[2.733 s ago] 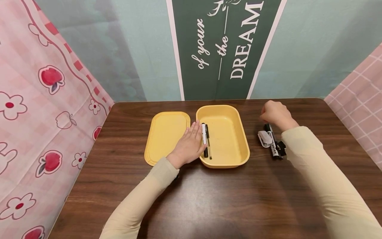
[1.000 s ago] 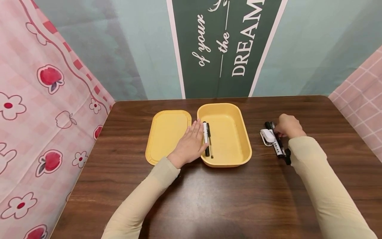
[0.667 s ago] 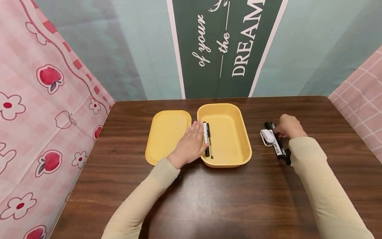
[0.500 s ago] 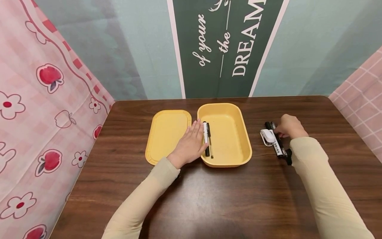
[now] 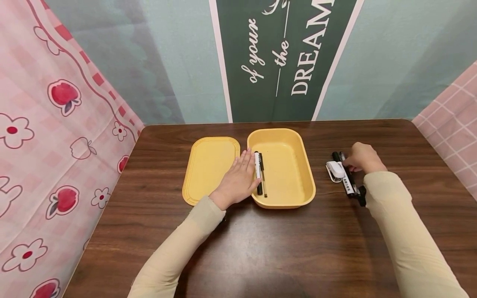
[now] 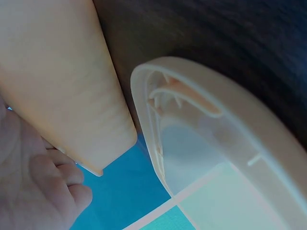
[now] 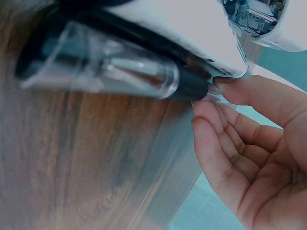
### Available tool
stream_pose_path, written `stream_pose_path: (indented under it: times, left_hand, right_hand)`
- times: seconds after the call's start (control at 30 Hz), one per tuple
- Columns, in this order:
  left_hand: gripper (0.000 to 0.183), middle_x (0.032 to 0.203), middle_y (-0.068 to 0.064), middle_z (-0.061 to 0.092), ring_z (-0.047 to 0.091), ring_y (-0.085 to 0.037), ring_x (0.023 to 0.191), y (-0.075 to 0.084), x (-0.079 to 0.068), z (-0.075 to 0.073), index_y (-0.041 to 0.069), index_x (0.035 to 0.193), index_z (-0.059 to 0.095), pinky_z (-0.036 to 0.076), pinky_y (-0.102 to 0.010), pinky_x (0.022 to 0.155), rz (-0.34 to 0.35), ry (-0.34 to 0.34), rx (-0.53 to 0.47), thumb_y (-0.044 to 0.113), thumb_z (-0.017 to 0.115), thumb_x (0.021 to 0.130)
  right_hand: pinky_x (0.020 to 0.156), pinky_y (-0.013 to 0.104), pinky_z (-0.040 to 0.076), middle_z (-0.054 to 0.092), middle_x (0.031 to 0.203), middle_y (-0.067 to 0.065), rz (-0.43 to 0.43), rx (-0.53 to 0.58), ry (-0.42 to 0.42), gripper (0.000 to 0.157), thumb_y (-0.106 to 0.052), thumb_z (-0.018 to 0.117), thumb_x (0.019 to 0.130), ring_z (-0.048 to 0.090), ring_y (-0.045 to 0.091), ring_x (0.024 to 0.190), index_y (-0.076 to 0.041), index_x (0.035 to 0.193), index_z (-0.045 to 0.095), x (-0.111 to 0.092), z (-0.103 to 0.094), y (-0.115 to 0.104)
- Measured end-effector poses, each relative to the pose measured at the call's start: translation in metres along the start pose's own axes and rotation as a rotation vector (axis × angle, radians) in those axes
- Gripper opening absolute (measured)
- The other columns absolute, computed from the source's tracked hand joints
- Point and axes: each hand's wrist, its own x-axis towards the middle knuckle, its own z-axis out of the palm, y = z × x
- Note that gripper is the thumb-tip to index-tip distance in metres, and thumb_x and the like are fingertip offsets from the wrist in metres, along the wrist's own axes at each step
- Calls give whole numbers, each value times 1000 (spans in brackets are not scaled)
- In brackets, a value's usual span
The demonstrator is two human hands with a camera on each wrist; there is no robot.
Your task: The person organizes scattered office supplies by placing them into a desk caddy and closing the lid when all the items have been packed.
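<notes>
My left hand (image 5: pixel 237 178) rests with straight fingers on the left rim of the yellow box (image 5: pixel 306 174). Inside the box, along its left side, lie a black-and-white marker (image 5: pixel 257 167) and a slim black pen (image 5: pixel 265 186). To the right of the box, my right hand (image 5: pixel 364 158) pinches the end of a clear-barrelled pen (image 7: pixel 124 67) between thumb and fingers. That pen lies along a black-and-white marker (image 5: pixel 348 186), and a small white stapler (image 5: pixel 337 170) sits against the marker's left side.
A yellow lid (image 5: pixel 208 171) lies flat just left of the box. Beneath everything is a dark brown wooden table (image 5: pixel 261 252). Printed cloth hangs at the back (image 5: pixel 179 62) and on both sides.
My right hand has come down from behind the stapler and marker to their right side and now pinches the clear pen. It has stayed there over the last second. My left hand keeps its place.
</notes>
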Motion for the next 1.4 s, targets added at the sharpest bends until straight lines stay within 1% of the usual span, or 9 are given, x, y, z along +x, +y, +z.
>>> stream_pose_path:
  times: [0.1,0.27,0.57,0.73,0.93,1.23,1.4]
  left_hand:
    - [69,154,-24,5,8,-34,143,0,0,0,-9,147,14,12,-42,115,2,6,-11,40,34,101]
    - [69,154,-24,4,7,-34,143,0,0,0,-8,147,14,13,-42,114,4,5,-6,40,33,102]
    - [69,154,-25,5,7,-34,143,0,-1,0,-8,147,13,11,-41,115,5,-3,-4,40,32,102]
    - [69,154,-24,4,6,-33,143,0,-2,0,-8,147,13,10,-41,115,6,-3,-8,40,32,102]
    - [69,154,-23,2,4,-33,143,-1,-2,1,-8,147,13,10,-41,115,6,2,-18,40,33,101]
    - [69,154,-24,3,4,-32,143,-2,-2,3,-8,147,13,11,-41,115,9,8,-14,40,33,101]
    - [70,154,-24,4,5,-32,143,-3,-2,3,-8,147,13,13,-42,115,15,15,-14,40,33,101]
  right_hand:
    - [50,30,53,61,54,6,-6,18,2,21,-7,64,79,60,15,49,6,63,61,0,0,1]
    - [51,30,54,61,52,5,-28,97,9,18,-4,62,78,62,15,49,8,65,65,-1,1,7]
    - [53,30,56,64,57,9,-33,176,-53,22,-4,58,81,64,15,53,17,79,65,1,0,13]
    - [55,32,56,65,59,10,-22,211,-68,24,-3,57,84,65,17,54,20,83,64,0,-1,15]
    - [56,33,57,65,61,9,2,260,-83,24,-2,57,85,65,17,56,21,85,63,-1,-2,16]
    - [57,33,57,64,60,7,17,297,-87,24,-3,55,85,65,15,55,21,86,62,-1,-2,16]
    - [56,33,57,63,59,7,5,274,-78,24,-3,55,84,64,16,55,20,83,62,-2,-2,15]
